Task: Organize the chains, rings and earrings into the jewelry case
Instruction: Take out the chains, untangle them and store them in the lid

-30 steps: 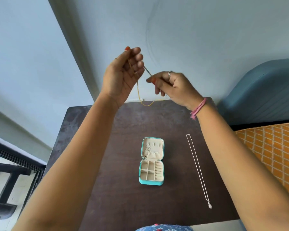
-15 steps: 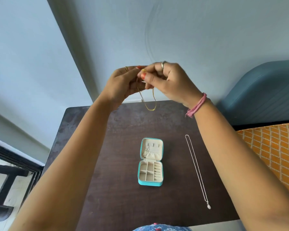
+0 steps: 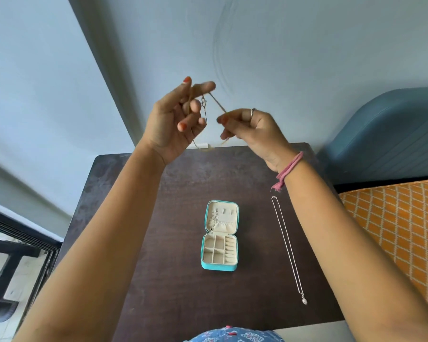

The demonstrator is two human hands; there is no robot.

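Note:
A thin gold chain (image 3: 217,103) is stretched in the air between my two raised hands, above the far edge of the table; its loop hangs down below them. My left hand (image 3: 177,119) holds one part with curled fingers; my right hand (image 3: 247,127) pinches the other part. A small turquoise jewelry case (image 3: 219,235) lies open on the dark table (image 3: 158,280), with a chain hooked in its cream lid and divided compartments in its base. To the right of the case, a long silver necklace with a pendant (image 3: 287,245) lies straight on the table.
A grey wall stands right behind the table. A blue padded chair back (image 3: 385,134) and an orange patterned cushion (image 3: 400,233) are at the right. At the left there is a dark window frame (image 3: 20,233) and a drop to the floor.
My hands came together half a second ago and have now drawn apart again, pulling the gold chain taut between them. The case and the silver necklace lie as before.

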